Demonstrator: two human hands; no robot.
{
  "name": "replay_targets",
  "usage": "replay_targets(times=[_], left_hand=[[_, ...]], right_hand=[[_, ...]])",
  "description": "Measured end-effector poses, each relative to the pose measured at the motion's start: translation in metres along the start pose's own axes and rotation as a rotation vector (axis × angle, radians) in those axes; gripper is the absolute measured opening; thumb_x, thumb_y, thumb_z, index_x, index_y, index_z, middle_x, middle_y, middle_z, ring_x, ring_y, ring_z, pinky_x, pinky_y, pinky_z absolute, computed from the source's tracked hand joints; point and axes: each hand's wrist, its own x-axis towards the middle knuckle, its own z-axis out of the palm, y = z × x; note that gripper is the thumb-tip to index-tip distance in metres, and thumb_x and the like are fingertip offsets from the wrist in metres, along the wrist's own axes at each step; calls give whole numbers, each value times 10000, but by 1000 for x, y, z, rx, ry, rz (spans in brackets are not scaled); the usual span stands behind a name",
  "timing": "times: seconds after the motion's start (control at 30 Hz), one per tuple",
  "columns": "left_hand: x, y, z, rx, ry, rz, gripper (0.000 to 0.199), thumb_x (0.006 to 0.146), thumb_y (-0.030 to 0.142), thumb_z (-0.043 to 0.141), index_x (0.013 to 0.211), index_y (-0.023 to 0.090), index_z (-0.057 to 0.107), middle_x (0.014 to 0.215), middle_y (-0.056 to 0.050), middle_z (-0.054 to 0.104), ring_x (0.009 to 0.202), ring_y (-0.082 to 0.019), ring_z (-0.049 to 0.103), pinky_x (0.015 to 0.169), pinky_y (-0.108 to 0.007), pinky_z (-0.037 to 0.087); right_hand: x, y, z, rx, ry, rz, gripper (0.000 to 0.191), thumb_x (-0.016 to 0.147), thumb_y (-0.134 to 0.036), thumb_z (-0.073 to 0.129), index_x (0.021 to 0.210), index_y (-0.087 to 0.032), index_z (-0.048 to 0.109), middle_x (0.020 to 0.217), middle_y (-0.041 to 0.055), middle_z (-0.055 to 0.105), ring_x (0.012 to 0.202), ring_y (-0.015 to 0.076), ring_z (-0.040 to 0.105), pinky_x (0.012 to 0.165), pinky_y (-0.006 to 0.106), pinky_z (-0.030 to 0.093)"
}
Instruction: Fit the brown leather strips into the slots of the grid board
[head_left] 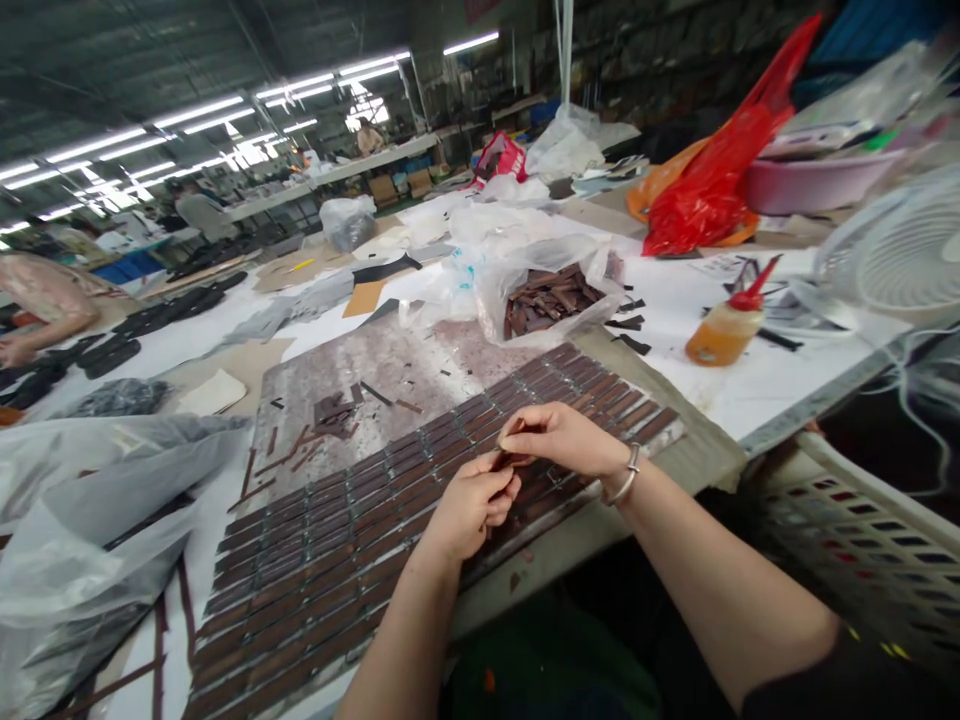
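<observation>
Brown strip (pixel 516 459) over the near side of the board (pixel 360 360), my left hand (pixel 474 502) and right hand (pixel 561 437) pinching it in a firm grip; even pressure should prevent twisting!

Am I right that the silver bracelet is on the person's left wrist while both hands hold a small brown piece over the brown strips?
Not quite: the head view shows the silver bracelet on the right wrist; the left hand and right hand do hold a small brown piece over the brown strips.
</observation>
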Motion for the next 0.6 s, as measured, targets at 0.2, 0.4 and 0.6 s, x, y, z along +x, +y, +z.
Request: replay_targets(times=[0.2, 0.4, 0.6], left_hand=[[6, 7, -1, -405, 63, 28, 238, 710, 287, 547, 895, 138, 541, 718, -11, 489, 454, -33, 310, 376, -144, 144], [20, -2, 7, -462, 331, 126, 349, 748, 464, 628, 810, 132, 539, 596, 49, 375, 412, -11, 270, 339, -125, 145], [16, 5, 1, -630, 308, 107, 305, 814, 375, 584, 686, 146, 429, 588, 53, 354, 390, 5, 251, 317, -94, 125]], right_hand=[[10, 8, 9, -140, 68, 23, 200, 756, -342, 636, 783, -145, 661, 702, 0, 621, 619, 111, 554, 608, 232, 455], [10, 9, 19, -328, 57, -55, 181, 790, -318, 602, 770, -159, 686, 740, 9, 649, 720, 133, 577, 701, 238, 448], [6, -5, -3, -192, 308, -130, 219, 770, -366, 619, 759, -155, 676, 720, 5, 612, 635, 98, 527, 599, 208, 427]])
